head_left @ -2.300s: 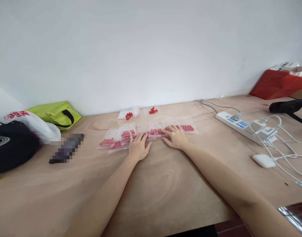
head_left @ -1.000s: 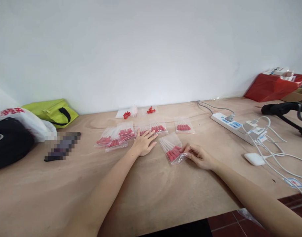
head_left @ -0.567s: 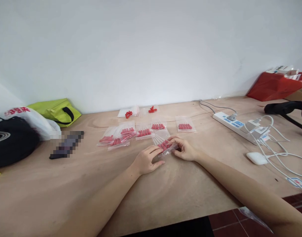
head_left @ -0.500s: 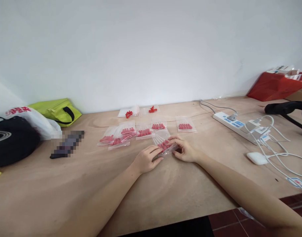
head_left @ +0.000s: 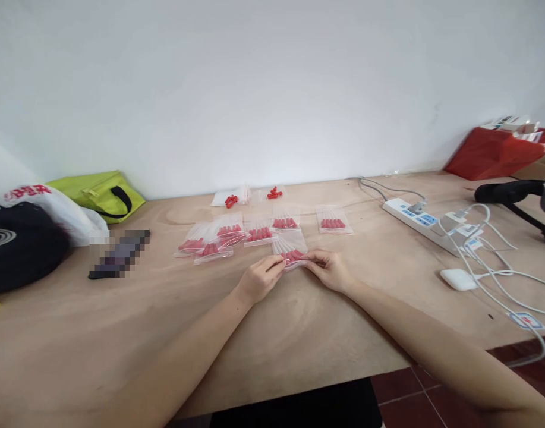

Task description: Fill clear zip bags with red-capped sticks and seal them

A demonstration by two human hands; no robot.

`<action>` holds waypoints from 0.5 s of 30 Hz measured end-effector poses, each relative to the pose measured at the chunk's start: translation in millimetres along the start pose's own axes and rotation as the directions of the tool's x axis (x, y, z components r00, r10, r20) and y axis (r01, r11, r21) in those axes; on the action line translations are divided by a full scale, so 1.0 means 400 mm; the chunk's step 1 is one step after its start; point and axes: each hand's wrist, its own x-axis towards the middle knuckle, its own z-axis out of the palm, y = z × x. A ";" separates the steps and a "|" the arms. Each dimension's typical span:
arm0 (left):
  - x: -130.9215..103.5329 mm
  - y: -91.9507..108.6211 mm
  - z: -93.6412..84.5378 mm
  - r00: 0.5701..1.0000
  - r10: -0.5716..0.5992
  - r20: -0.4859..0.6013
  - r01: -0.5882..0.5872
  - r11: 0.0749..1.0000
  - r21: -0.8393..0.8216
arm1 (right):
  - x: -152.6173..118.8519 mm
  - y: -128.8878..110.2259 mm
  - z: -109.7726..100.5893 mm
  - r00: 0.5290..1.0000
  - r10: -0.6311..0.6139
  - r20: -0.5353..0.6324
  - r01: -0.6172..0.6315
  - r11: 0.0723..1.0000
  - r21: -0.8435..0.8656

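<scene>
A clear zip bag (head_left: 290, 242) lies in front of me with a row of red-ended pieces in it, its zip edge toward me. My left hand (head_left: 260, 279) pinches the left end of that edge. At the right end, my right hand (head_left: 329, 270) grips the same edge between thumb and fingers. Just beyond are several similar filled bags, among them an overlapping group (head_left: 213, 249) to the left and one bag (head_left: 333, 221) lying apart to the right. Loose red pieces (head_left: 231, 201) rest on bags by the wall, with another small heap (head_left: 274, 193) beside them.
A power strip (head_left: 415, 223) with tangled white cables and a white charger (head_left: 458, 279) lies to the right. Farther back stands a red bag (head_left: 495, 151). At left are a blurred dark phone-like object (head_left: 120, 255), a lime-green bag (head_left: 98, 193) and a black bag (head_left: 27, 249).
Both hands have shifted to the bag's near edge, and their fingers now pinch its two ends. The fingers no longer lie over the red pieces. The view has moved slightly.
</scene>
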 end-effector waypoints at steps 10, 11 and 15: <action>-0.008 -0.034 -0.026 0.992 0.129 0.007 -0.129 0.990 0.049 | 0.009 0.009 -0.045 0.843 -0.471 0.259 0.523 0.605 -0.600; -0.007 -0.033 -0.028 0.992 0.129 -0.003 -0.129 0.990 0.057 | 0.009 0.006 -0.046 0.828 -0.484 0.283 0.542 0.562 -0.625; -0.008 -0.025 -0.034 0.992 0.097 -0.083 -0.089 0.992 0.094 | 0.006 -0.004 -0.044 0.794 -0.529 0.298 0.570 0.481 -0.666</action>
